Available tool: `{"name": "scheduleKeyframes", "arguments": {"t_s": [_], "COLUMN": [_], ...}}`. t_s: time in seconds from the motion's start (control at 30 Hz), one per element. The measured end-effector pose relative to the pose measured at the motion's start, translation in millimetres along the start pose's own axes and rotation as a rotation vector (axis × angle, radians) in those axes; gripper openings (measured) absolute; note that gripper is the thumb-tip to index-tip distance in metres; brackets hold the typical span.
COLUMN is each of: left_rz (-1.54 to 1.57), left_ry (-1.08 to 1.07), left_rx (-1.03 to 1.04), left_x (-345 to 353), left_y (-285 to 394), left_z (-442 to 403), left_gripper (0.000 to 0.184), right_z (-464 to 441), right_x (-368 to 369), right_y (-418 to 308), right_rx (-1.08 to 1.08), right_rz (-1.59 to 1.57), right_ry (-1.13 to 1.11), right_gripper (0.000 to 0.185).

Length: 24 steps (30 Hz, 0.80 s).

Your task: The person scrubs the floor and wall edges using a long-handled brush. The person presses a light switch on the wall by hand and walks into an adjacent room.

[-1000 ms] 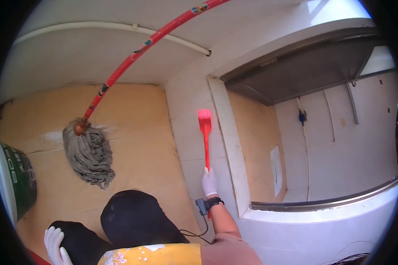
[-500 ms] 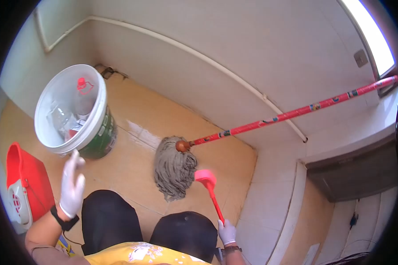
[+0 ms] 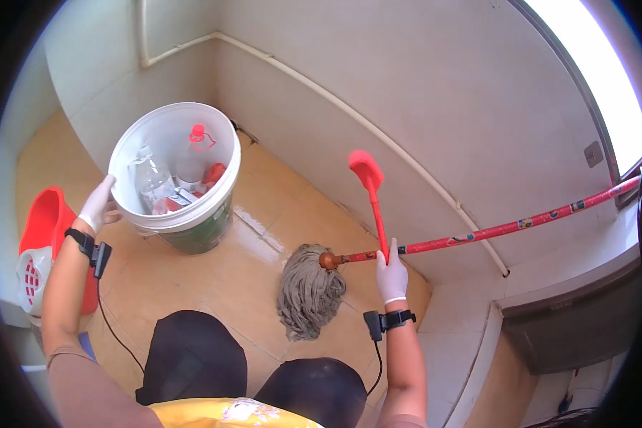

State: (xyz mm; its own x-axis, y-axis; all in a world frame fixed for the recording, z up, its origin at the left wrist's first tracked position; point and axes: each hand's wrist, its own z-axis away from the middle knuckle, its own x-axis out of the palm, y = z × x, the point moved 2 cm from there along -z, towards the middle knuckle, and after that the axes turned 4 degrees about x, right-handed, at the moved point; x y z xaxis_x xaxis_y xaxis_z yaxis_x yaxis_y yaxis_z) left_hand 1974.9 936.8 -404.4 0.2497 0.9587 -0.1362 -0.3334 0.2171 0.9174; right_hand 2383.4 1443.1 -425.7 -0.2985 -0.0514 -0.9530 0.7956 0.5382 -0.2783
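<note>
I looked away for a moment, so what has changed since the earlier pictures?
The left hand has moved up to the bucket, touching its rim. The right hand has lifted the red brush, keeping hold of it. The mop still rests on the floor.

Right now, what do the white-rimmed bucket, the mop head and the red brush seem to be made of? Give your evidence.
White-rimmed bucket: probably plastic, smooth with slight sheen, judging by its thick moulded rim.
Mop head: likely cotton or similar yarn, matt; limp grey strands suggest it.
Red brush: probably rigid plastic, smooth, evenly coloured; bristles can't be made out, so their material stays open.
</note>
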Motion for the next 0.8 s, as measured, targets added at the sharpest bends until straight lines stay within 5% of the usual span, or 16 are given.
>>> {"name": "scheduleKeyframes", "arguments": {"t_s": [0.03, 0.07, 0.2, 0.6, 0.8], "left_rz": [0.07, 0.08, 0.179, 0.568, 0.471], "left_ry": [-0.141, -0.11, -0.155, 0.033, 0.117], "left_rx": [-0.038, -0.05, -0.065, -0.088, -0.027], "left_x": [-1, 0, -19, -199, -240], "left_y": [-1, -3, -29, -115, -130], "left_z": [1, 4, 40, 188, 235], "left_gripper": [0.062, 0.047, 0.038, 0.055, 0.057], "right_z": [-5, -7, 13, 8, 5], "right_x": [9, 15, 16, 9, 14], "right_y": [6, 15, 20, -12, -10], "right_rx": [0.016, 0.049, 0.133, 0.104, 0.033], "right_rz": [-0.008, 0.041, 0.194, 0.279, 0.308], "right_ry": [0.019, -0.007, -0.068, -0.13, -0.148], "right_gripper": [0.054, 0.053, 0.052, 0.057, 0.056]}}
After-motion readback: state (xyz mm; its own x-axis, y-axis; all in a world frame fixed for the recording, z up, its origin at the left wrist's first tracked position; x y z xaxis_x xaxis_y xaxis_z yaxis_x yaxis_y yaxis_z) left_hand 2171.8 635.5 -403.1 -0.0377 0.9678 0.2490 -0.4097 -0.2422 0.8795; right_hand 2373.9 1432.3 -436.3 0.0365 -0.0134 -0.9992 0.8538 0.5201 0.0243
